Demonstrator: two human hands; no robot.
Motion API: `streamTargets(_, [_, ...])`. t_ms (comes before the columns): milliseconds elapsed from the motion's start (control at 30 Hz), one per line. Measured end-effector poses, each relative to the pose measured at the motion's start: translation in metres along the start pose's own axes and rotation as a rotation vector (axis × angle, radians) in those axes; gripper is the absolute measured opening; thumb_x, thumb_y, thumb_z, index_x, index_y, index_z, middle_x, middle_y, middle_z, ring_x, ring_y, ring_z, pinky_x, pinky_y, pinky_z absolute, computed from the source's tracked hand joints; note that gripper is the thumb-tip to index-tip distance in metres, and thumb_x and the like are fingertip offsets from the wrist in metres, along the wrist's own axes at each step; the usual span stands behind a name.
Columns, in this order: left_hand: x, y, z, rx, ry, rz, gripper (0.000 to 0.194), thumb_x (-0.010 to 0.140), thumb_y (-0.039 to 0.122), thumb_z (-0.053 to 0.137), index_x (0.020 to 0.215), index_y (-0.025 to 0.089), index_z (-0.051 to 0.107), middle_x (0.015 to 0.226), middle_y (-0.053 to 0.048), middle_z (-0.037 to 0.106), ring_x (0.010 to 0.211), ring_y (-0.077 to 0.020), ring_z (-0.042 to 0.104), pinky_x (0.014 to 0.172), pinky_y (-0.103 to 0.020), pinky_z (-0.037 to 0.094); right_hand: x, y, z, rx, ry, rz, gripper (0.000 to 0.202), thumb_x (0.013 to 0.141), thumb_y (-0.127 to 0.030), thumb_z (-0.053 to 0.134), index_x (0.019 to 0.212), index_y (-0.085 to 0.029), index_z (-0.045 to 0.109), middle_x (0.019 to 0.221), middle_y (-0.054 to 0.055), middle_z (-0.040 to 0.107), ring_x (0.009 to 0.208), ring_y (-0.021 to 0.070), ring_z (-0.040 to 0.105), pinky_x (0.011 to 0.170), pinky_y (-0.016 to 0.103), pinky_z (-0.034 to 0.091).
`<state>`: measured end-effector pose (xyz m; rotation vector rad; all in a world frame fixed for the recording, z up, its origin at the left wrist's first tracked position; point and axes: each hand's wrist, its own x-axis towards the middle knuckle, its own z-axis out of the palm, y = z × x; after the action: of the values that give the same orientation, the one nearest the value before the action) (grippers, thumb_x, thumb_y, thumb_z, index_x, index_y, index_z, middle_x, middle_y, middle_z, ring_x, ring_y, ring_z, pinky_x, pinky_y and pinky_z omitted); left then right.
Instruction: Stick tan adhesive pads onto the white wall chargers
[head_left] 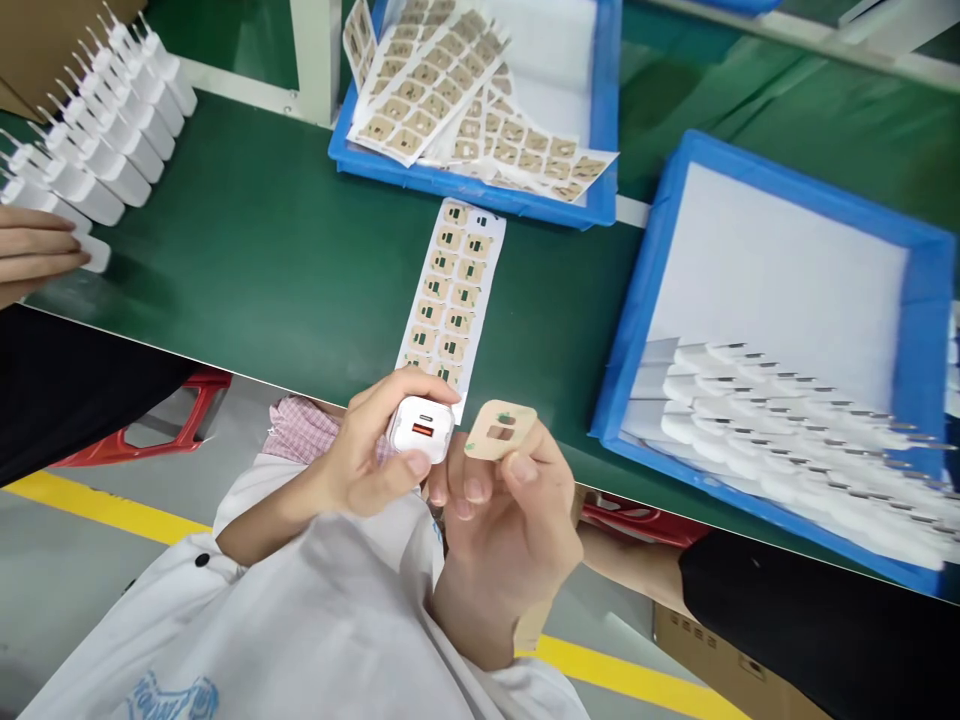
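Note:
My left hand [375, 440] is closed around a white charger [421, 430], whose end with two ports, one of them orange inside, faces up at me. Close beside it, my right hand [510, 500] pinches a beige sticker [499, 430] between thumb and finger. The sticker has rounded corners, two cut-out holes and small green marks. A small gap shows between sticker and charger. Just beyond both hands, a sheet of matching stickers [457, 290] lies on the green table [300, 240].
A blue tray [472, 190] at the back holds more sticker sheets [435, 90]. White chargers [787, 450] with metal pins lie in a blue tray [637, 330] at right. More chargers [120, 150] stand in rows at left, where another person's hand [37, 250] touches one.

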<state>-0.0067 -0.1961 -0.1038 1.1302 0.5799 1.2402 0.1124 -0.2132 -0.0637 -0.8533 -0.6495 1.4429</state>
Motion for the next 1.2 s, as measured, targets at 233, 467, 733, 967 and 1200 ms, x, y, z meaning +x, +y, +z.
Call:
streamTargets(233, [0.007, 0.015, -0.015, 0.392, -0.026, 0.217, 0.042, 0.096, 0.057, 0.048, 0.116, 0.022, 0.059, 0.102, -0.009, 0.061, 0.099, -0.026, 0.06, 0.087, -0.041, 0.052, -0.012, 0.0, 0.002, -0.063, 0.004, 0.005, 0.025, 0.089, -0.029, 0.071, 0.068, -0.021, 0.06, 0.055, -0.004, 0.057, 0.049, 0.0115, 0.054, 0.049, 0.024, 0.046])
streamTargets(467, [0.009, 0.011, -0.015, 0.371, -0.062, 0.297, 0.047, 0.093, 0.061, 0.055, 0.118, 0.021, 0.056, 0.101, -0.006, 0.056, 0.095, -0.0227, 0.057, 0.083, -0.041, 0.053, -0.017, 0.007, 0.005, -0.193, -0.003, -0.088, 0.024, 0.091, -0.027, 0.069, 0.069, -0.022, 0.06, 0.056, -0.004, 0.056, 0.049, 0.0108, 0.048, 0.051, 0.026, 0.045])
streamTargets(733, [0.013, 0.007, -0.016, 0.404, -0.08, 0.369, 0.043, 0.093, 0.06, 0.054, 0.114, 0.022, 0.054, 0.098, -0.006, 0.057, 0.09, -0.0218, 0.057, 0.073, -0.039, 0.055, -0.016, 0.008, 0.004, -0.266, -0.005, -0.116, 0.025, 0.092, -0.027, 0.066, 0.069, -0.022, 0.058, 0.056, -0.004, 0.055, 0.049, 0.0113, 0.044, 0.05, 0.027, 0.036])
streamTargets(967, [0.013, 0.005, -0.017, 0.459, -0.065, 0.403, 0.044, 0.094, 0.06, 0.051, 0.116, 0.022, 0.054, 0.098, -0.007, 0.058, 0.091, -0.0226, 0.058, 0.07, -0.039, 0.055, -0.018, 0.008, 0.002, -0.28, -0.006, -0.121, 0.024, 0.093, -0.028, 0.066, 0.071, -0.022, 0.059, 0.057, -0.004, 0.057, 0.05, 0.0118, 0.044, 0.05, 0.028, 0.033])
streamTargets(1200, [0.013, 0.003, -0.015, 0.425, -0.068, 0.396, 0.042, 0.093, 0.056, 0.054, 0.117, 0.021, 0.055, 0.099, -0.007, 0.056, 0.09, -0.0219, 0.058, 0.071, -0.039, 0.056, -0.019, 0.01, 0.0, -0.311, 0.013, -0.153, 0.023, 0.094, -0.029, 0.065, 0.073, -0.023, 0.058, 0.056, -0.004, 0.055, 0.05, 0.0129, 0.044, 0.049, 0.03, 0.032])
